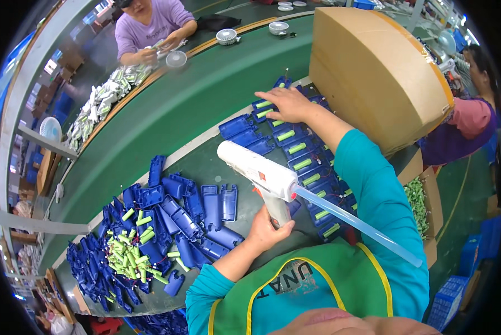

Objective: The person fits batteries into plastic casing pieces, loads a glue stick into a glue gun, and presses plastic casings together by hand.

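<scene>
My left hand is wrapped round the handle of a white glue gun. A long translucent glue stick juts from its rear toward my right arm. My right hand reaches to the far end of the rows of blue plastic housings, fingers stretched out over them and touching or just above. Many of these housings hold a green battery cell with thin wires. Beside my fingers lie several blue shells with no cell in view.
A heap of blue shells and loose green cells covers the left of the table. A large cardboard box stands at the right. Beyond the green conveyor belt, a person in purple handles parts near small fans.
</scene>
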### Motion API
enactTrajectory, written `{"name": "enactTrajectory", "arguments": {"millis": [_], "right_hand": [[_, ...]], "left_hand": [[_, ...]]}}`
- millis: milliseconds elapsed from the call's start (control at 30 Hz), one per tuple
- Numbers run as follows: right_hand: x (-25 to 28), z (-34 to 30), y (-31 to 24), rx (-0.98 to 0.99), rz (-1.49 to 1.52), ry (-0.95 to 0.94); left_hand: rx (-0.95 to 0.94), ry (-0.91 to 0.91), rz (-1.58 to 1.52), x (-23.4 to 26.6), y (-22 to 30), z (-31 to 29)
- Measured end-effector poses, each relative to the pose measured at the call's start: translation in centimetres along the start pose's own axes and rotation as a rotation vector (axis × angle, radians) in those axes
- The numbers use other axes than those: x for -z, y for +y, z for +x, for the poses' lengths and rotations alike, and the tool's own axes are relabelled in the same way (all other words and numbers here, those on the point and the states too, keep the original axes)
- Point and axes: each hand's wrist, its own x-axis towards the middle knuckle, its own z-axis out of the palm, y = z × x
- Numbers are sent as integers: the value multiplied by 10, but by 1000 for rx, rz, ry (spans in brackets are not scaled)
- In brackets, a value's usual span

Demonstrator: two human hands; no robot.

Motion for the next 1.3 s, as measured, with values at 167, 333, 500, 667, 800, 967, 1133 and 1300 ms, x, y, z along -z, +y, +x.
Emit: {"name": "enactTrajectory", "arguments": {"millis": [167,333,500,667,800,967,1133,1300], "right_hand": [[17,9,36,-156,-34,104],[8,18,55,-223,-106,-106],[5,17,62,-232,-59,-195],[6,1,63,-324,-24,-72],[17,6,36,-411,-168,-51],[17,34,24,-140,-78,214],[-8,60,-6,-132,-106,-88],[-7,63,-2,-113,-95,-69]], "left_hand": [[7,3,40,-1,0,1],[40,4,39,-1,0,1],[59,20,9,-1,0,2],[32,28,-9,-4,0,4],[18,32,-28,-2,-2,3],[11,29,-13,-3,-2,5],[9,33,6,-2,-3,4],[12,46,-30,-3,0,3]]}}
